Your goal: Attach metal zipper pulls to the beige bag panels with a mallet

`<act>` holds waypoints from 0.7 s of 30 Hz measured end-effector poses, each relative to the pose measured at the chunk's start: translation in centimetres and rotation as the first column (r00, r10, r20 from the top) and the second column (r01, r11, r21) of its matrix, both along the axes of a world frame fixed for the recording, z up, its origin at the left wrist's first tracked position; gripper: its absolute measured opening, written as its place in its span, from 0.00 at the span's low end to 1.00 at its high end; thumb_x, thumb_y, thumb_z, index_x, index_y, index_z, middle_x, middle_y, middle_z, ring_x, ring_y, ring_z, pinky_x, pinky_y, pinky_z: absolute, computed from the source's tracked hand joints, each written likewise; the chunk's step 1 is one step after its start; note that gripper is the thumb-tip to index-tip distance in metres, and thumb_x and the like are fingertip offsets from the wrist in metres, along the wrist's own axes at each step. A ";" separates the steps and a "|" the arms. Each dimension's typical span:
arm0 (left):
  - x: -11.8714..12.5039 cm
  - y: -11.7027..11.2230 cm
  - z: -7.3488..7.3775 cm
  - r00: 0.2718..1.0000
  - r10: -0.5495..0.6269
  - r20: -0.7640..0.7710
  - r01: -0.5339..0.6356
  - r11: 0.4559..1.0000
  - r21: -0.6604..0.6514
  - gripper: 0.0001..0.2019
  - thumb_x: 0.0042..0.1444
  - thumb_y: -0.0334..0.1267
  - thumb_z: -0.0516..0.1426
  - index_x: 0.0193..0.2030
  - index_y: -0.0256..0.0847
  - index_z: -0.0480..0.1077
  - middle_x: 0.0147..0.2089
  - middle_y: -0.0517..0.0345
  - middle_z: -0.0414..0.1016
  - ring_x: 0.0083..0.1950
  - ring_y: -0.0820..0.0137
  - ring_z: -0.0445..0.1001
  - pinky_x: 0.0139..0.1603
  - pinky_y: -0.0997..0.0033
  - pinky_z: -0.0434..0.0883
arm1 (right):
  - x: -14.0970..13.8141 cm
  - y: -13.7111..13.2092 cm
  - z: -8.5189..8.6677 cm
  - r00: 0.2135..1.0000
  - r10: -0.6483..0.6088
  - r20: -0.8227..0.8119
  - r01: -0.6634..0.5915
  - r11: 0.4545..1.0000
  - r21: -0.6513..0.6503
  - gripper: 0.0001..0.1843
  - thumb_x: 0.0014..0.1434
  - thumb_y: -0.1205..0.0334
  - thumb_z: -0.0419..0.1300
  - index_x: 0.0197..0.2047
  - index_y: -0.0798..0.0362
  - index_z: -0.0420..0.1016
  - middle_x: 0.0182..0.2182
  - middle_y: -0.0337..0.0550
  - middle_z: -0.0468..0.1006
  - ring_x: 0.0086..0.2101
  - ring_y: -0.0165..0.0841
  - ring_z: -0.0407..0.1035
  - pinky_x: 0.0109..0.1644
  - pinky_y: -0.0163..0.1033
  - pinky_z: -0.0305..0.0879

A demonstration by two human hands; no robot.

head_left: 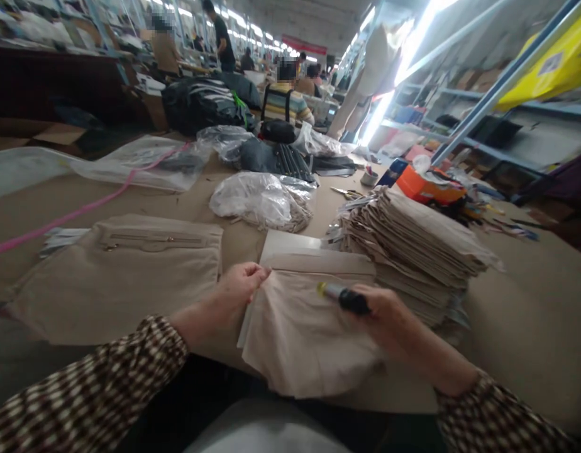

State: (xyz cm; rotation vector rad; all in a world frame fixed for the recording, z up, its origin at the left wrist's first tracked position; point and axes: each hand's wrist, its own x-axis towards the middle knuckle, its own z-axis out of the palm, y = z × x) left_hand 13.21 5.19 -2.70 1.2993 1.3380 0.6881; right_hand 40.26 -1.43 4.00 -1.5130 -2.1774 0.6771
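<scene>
My left hand (238,286) is closed, pinching the upper left corner of a beige fabric piece (304,340) that lies on the table edge in front of me. My right hand (389,314) is wrapped round a black marker (344,297) with a yellowish tip, held just above the same fabric. A white card (290,242) pokes out from under the fabric. To the right stands a tall stack of similar beige pieces (413,245). A larger beige piece with a zipper (125,270) lies flat to the left.
The cardboard-covered table (531,302) carries clear plastic bags (262,201), dark fabric bundles (271,157), a pink strap (73,214), an orange box (427,185) and small clutter at the right. Several people work at the far end. Shelving runs along the right.
</scene>
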 end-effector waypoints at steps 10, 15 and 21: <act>1.3 -2.1 -0.4 0.686 -0.306 -0.660 0.547 0.816 0.190 0.09 0.54 0.43 0.54 0.36 0.41 0.71 0.34 0.52 0.75 0.36 0.63 0.74 0.35 0.69 0.63 | 9.4 1.6 -7.4 0.832 -0.535 0.147 0.546 0.837 -0.043 0.20 0.56 0.47 0.52 0.30 0.55 0.75 0.23 0.44 0.74 0.27 0.35 0.67 0.28 0.36 0.57; 1.4 -2.1 -0.5 0.636 -0.270 -0.723 0.569 0.797 0.203 0.09 0.54 0.43 0.54 0.38 0.42 0.69 0.33 0.52 0.75 0.36 0.61 0.74 0.34 0.68 0.62 | 6.6 1.6 -8.6 0.798 -0.584 -0.150 0.527 0.797 -0.295 0.17 0.50 0.47 0.56 0.32 0.54 0.71 0.22 0.39 0.70 0.24 0.32 0.63 0.25 0.35 0.56; 0.1 -1.3 0.0 0.852 -0.263 -0.452 0.400 0.885 0.238 0.17 0.53 0.48 0.57 0.44 0.40 0.72 0.29 0.57 0.73 0.31 0.68 0.71 0.31 0.72 0.62 | 6.8 0.5 2.2 0.755 -0.588 -0.289 0.569 0.807 -0.157 0.17 0.48 0.46 0.60 0.33 0.50 0.67 0.25 0.42 0.69 0.21 0.30 0.61 0.21 0.36 0.56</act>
